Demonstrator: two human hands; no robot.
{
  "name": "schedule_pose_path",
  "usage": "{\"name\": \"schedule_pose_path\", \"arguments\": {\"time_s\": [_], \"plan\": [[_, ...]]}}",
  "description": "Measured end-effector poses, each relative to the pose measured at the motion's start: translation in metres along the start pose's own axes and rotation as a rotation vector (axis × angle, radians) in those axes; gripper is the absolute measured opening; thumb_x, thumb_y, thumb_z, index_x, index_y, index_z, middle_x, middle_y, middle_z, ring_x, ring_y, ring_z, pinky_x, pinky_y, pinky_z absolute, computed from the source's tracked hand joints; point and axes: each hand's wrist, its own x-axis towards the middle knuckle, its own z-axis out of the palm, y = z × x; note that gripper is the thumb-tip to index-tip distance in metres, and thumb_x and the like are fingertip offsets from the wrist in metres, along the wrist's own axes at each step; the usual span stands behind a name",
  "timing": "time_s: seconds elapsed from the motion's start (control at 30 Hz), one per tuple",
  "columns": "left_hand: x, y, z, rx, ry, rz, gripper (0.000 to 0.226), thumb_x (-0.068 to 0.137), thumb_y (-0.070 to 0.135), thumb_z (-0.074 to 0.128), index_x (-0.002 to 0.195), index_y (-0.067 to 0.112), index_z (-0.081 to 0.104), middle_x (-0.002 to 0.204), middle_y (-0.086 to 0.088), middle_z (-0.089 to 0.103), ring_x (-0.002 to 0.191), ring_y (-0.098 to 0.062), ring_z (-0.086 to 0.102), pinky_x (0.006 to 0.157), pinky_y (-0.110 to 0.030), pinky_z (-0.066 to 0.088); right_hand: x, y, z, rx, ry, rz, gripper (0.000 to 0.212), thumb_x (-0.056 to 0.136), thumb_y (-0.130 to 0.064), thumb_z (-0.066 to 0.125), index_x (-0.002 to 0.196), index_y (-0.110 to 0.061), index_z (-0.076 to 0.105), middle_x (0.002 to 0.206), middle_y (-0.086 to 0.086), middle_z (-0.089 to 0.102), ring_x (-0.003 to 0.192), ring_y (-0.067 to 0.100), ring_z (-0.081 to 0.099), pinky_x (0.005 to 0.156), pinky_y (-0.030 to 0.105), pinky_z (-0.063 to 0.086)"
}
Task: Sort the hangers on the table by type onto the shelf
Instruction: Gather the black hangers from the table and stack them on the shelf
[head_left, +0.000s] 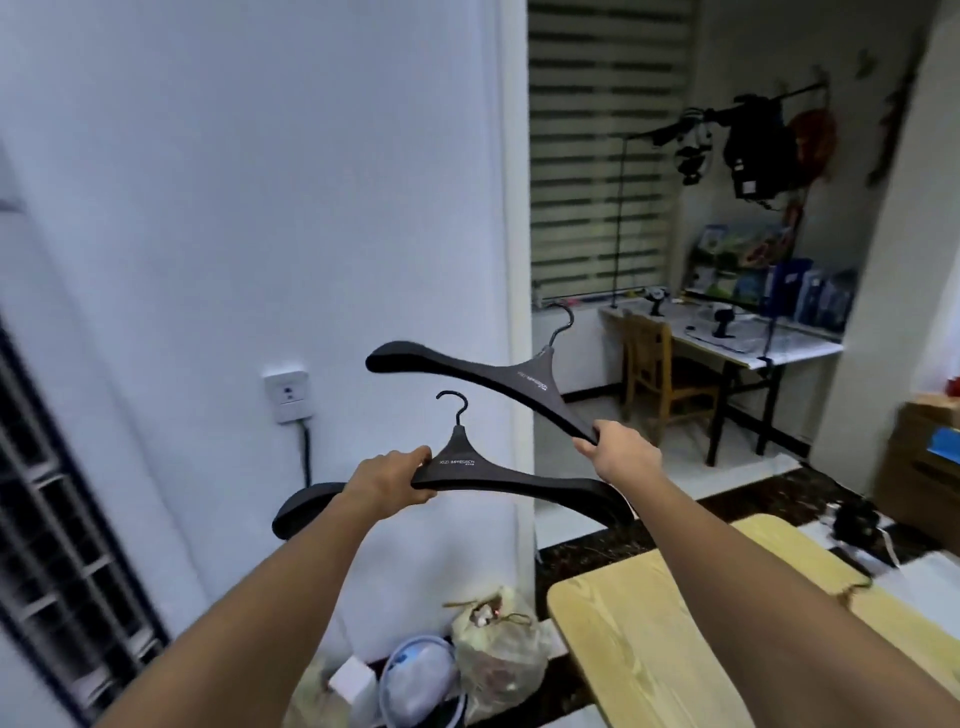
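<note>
Left hand (393, 475) gripping the near black hanger (511, 480) by its middle, right hand (618, 449) gripping the far black hanger (467, 371) by one end, wooden counter (649, 639) low on the right

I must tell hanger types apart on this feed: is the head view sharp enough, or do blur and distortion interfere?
Head view, centre: both black hangers, the nearer hanger in the left hand and the farther hanger in the right hand, are sharp, lettering visible. Head view, left edge: the dark grid is motion-smeared. Head view overall: wide-angle bending, cool even light, no glare.
</note>
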Motion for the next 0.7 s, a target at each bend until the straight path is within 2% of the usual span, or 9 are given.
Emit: {"name": "schedule_pose_path", "arguments": {"time_s": [0.1, 0.37, 0.6, 0.7], "plan": [[-0.033, -0.038, -0.008, 0.022, -0.013, -0.098, 0.038, 0.087, 0.046, 0.058, 0.115, 0.024, 0.045, 0.096, -0.002, 0.062, 0.087, -0.024, 0.058, 0.069, -0.029, 0.039, -0.005, -0.039, 0.020, -0.028, -0.040, -0.103, 0.028, 0.097, -0.046, 0.045, 0.103, -0.021, 0.058, 0.109, 0.004, 0.065, 0.103, 0.026, 0.061, 0.073, 0.028, 0.038], [-0.115, -0.106, -0.020, 0.090, -0.010, -0.379, 0.042, 0.085, 0.048, 0.059, 0.116, 0.024, 0.045, 0.105, -0.005, 0.064, 0.098, -0.029, 0.060, 0.074, -0.031, 0.039, -0.020, -0.130, 0.060, -0.071, -0.166, -0.391, 0.035, 0.098, -0.047, 0.044, 0.108, -0.018, 0.059, 0.108, 0.003, 0.065, 0.102, 0.024, 0.060, 0.072, 0.027, 0.036], [-0.212, -0.128, -0.015, 0.097, -0.032, -0.623, 0.041, 0.085, 0.046, 0.059, 0.116, 0.024, 0.046, 0.106, -0.003, 0.063, 0.099, -0.027, 0.060, 0.072, -0.032, 0.040, -0.052, -0.193, 0.086, -0.065, -0.313, -0.619, 0.037, 0.099, -0.048, 0.042, 0.113, -0.017, 0.058, 0.112, 0.004, 0.064, 0.105, 0.024, 0.060, 0.074, 0.028, 0.036], [-0.255, -0.128, -0.012, 0.117, -0.028, -0.719, 0.041, 0.084, 0.047, 0.060, 0.114, 0.024, 0.046, 0.107, -0.003, 0.063, 0.100, -0.028, 0.060, 0.073, -0.032, 0.041, -0.071, -0.213, 0.098, -0.063, -0.369, -0.716, 0.036, 0.098, -0.048, 0.043, 0.109, -0.017, 0.057, 0.114, 0.005, 0.064, 0.106, 0.025, 0.060, 0.074, 0.028, 0.035]]}}
